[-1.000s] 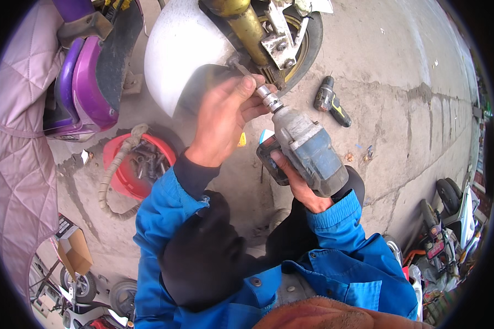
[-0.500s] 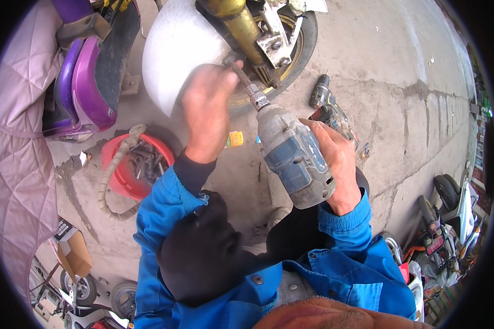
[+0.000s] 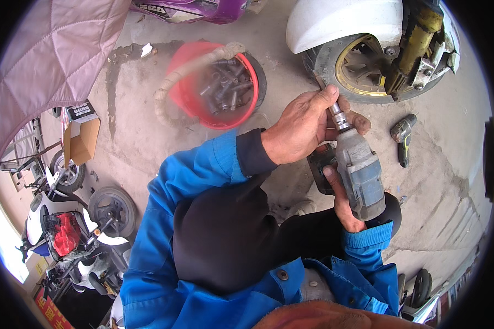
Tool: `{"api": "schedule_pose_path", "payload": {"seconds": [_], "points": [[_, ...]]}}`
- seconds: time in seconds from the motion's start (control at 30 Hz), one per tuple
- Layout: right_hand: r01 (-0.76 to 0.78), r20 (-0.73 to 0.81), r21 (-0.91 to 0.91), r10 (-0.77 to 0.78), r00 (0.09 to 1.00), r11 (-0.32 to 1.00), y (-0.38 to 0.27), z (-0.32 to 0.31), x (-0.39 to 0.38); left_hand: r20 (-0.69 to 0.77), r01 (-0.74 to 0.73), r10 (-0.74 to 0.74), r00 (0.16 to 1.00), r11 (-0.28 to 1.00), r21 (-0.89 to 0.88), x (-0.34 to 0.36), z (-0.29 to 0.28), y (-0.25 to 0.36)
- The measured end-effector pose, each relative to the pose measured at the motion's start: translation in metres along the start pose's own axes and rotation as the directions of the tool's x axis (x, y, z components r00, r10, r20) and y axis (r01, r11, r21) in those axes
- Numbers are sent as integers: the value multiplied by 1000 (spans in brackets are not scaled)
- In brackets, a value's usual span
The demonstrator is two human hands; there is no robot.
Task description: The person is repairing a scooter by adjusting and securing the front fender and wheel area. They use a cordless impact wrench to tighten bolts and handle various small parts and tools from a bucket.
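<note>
My right hand (image 3: pixel 343 203) is wrapped round the grip of a grey and blue cordless impact wrench (image 3: pixel 362 172), whose nose points away from me. At that nose, my left hand (image 3: pixel 299 129) has its thumb and fingers closed round a long metal bit (image 3: pixel 320 82). The bit's tip sticks out past the thumb, apart from the tyre in the picture. Part of the shank is hidden by the fingers. Just beyond stands a front wheel (image 3: pixel 326 60) with a gold rim, a white mudguard (image 3: pixel 346 24) and a yellowish fork leg (image 3: pixel 417 44).
A red bucket (image 3: pixel 187 60) with a wrapped handle holds several metal sockets (image 3: pixel 225 88). On the concrete lies another cordless drill (image 3: pixel 403 137). An open cardboard box (image 3: pixel 82 140) and parked scooters (image 3: pixel 66 230) stand at left. Quilted pink cloth (image 3: pixel 55 71) hangs at upper left.
My view has swung left, so the wheel now appears farther right. The wrench and bit have come away from the fork area. My left hand stays at the bit.
</note>
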State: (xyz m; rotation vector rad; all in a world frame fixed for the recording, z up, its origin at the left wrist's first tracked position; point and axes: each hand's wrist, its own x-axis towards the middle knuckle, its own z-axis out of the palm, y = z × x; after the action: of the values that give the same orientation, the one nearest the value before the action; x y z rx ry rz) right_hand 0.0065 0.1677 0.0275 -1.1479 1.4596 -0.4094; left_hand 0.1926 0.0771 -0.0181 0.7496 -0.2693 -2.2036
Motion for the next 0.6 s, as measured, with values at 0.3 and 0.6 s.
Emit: {"api": "schedule_pose_path", "payload": {"seconds": [0.3,0.6], "points": [[68,52,99,-73,996,993,51,27,2,-381,-286,323,866,946,152,-62,-77,31],[-56,131,109,42,990,992,-3,27,41,-217,661,765,607,-334,672,-103,-184,16]]}}
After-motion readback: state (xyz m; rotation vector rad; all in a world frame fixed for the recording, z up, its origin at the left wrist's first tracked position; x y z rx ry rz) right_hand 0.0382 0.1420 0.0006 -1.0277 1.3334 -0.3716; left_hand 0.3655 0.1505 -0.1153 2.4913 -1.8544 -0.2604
